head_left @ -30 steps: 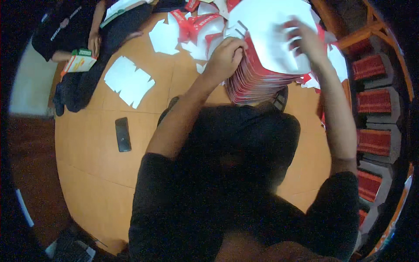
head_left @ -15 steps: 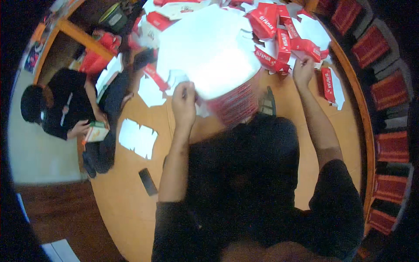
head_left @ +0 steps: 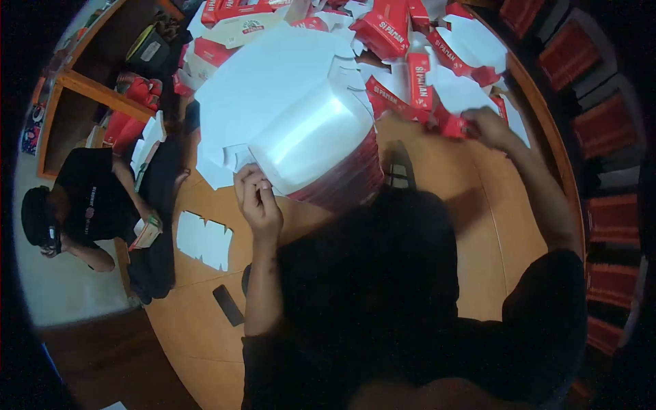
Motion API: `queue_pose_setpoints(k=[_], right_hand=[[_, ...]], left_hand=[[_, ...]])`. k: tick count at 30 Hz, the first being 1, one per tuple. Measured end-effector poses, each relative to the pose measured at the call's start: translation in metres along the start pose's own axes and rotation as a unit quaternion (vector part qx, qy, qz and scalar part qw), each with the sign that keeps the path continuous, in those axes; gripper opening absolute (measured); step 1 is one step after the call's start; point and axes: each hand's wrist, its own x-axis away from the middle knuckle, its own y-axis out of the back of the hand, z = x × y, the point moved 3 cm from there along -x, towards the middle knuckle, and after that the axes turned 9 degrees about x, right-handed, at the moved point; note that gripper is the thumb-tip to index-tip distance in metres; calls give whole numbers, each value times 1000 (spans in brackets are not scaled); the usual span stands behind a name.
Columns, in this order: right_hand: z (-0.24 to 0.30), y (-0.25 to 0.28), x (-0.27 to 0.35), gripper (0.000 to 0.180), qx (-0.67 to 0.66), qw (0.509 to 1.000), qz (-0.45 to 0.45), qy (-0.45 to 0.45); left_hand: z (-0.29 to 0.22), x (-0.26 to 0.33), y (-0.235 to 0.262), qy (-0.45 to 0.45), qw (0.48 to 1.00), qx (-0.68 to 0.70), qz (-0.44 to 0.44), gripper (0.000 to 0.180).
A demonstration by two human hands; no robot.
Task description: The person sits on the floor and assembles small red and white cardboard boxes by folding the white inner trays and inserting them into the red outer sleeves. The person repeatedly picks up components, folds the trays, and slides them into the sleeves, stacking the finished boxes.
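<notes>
A tall stack of flat carton blanks, white on top with red edges, stands in front of me. My left hand is closed at the near left corner of the stack, its curled fingers and thumb on the edge of the top blank. Over to the right, my right hand is closed and somewhat blurred. At its fingertips is a blurred red carton, close to a loose heap of red cartons with white inner sides.
A cut white blank and a dark phone lie on the wooden floor to my left. A person in black sits beyond them with a small box. Red-and-dark stacked things line the right side.
My left hand has moved left and down along the stack. My right hand now has a red carton at its fingers. The other person has raised one hand toward the head.
</notes>
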Motion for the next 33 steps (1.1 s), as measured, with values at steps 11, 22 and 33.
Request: queue_pose_setpoints(k=[11,22,33], right_hand=[[162,105,113,15,5,976,-201,84],[294,205,3,15,-128,931,-275,201],[351,160,-100,16,-13,949,-63,308]], left_hand=[[15,-8,-1,47,996,73,-8,32],[13,-6,7,-44,994,63,74,16],[14,-3,16,-89,991,43,85,14]])
